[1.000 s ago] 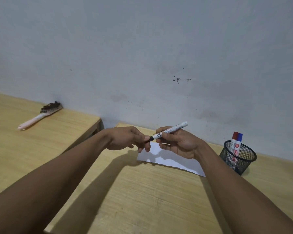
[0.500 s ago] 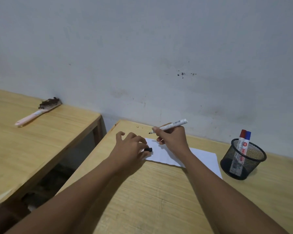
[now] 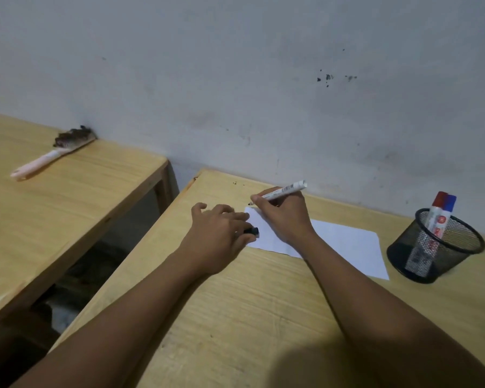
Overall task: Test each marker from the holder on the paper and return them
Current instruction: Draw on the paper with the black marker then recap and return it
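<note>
Fingers of the right hand point(image 3: 284, 217) pinch a white-barrelled marker point(image 3: 280, 192), uncapped, its dark tip angled down at the far left corner of a white sheet of paper point(image 3: 345, 242); whether the tip touches cannot be told. The left hand point(image 3: 217, 236) rests palm-down at the sheet's left edge, its fingers curled around a small black cap point(image 3: 252, 230). The sheet lies flat on a light wooden desk point(image 3: 249, 303). Just beside its right edge stands a black wire-mesh holder point(image 3: 434, 247) with a red-capped marker point(image 3: 434, 217) and a blue-capped marker point(image 3: 450, 202) upright inside. On a neighbouring wooden table point(image 3: 67, 191) lies a pink-handled hairbrush point(image 3: 51, 155).
</note>
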Motion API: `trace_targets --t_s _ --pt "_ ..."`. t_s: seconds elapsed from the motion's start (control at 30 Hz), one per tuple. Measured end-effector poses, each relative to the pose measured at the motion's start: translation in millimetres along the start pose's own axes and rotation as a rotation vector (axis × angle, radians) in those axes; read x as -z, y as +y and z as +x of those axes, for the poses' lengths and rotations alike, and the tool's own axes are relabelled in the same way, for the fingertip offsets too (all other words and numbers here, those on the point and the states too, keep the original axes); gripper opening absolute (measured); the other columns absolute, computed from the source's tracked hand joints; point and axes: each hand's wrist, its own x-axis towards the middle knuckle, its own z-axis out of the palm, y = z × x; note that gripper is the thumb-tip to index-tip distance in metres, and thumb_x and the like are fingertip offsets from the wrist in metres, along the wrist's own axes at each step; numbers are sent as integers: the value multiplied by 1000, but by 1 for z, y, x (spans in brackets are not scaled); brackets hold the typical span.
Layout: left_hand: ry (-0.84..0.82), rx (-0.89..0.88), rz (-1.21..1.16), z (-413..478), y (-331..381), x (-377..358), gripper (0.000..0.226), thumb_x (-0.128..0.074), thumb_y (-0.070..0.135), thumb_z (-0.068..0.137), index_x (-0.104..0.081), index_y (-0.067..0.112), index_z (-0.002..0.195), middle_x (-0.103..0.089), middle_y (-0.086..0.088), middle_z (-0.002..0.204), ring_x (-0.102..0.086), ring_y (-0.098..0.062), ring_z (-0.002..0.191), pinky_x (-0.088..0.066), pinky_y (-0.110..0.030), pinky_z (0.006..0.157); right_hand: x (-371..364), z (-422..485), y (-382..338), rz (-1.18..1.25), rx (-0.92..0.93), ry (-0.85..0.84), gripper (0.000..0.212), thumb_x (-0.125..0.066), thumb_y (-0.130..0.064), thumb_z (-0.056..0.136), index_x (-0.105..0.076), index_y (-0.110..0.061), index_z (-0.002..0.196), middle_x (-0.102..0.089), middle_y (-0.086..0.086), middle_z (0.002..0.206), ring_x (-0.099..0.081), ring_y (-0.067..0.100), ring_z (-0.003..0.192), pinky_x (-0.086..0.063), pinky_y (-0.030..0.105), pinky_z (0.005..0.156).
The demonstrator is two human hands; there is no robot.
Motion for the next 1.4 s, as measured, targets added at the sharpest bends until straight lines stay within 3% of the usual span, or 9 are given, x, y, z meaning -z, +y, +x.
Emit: trace_targets --t_s 0.17,0.3,0.53,0.8,1.17,1.4 --pt "-34 23 -52 0 -1 1 34 -36 51 100 -66 43 114 -58 20 135 -42 -13 132 -22 -65 106 -2 3 1 -30 -19 -14 21 -80 -33 88 -79 -12 84 -76 -8 75 -71 1 70 -52 18 61" --pt "-53 3 -76 1 -1 1 34 -37 50 100 -66 41 116 -60 16 134 -42 -17 132 -31 -63 101 -4 3 1 -70 -26 -24 22 -79 -36 88 -79 -15 83 -76 -6 73 -72 6 69 -54 25 62" --pt "-99 -9 -87 0 -3 3 34 -39 48 100 -66 39 119 -56 15 140 -37 -19 137 -25 -69 106 -3 2 0 -82 -22 -41 22 -78 -34 89 -79 -13 87 -78 -2 80 -74 10 76 -59 28 67" --pt "-62 -23 -120 0 -6 1 32 -43 49 98 -67 41 118 -57 11 140 -39 -14 134 -22 -74 106 -4 2 -1 -88 -12 -45 22 -77 -33 90 -79 -11 88 -78 -1 81 -73 8 76 -55 21 64" --pt "-81 -14 -108 1 -6 0 35 -40 52 98 -65 41 120 -55 10 143 -36 -15 137 -21 -74 107 -1 0 -3 -91 -4 -75 24 -78 -35 89 -78 -12 83 -78 6 80 -75 24 81 -61 46 74" --pt "-81 -18 -108 1 -6 0 34 -42 50 99 -66 39 120 -57 10 141 -38 -15 136 -22 -74 107 0 -1 -5 -90 -11 -92 25 -78 -34 89 -77 -9 84 -76 8 80 -75 26 82 -62 45 75"
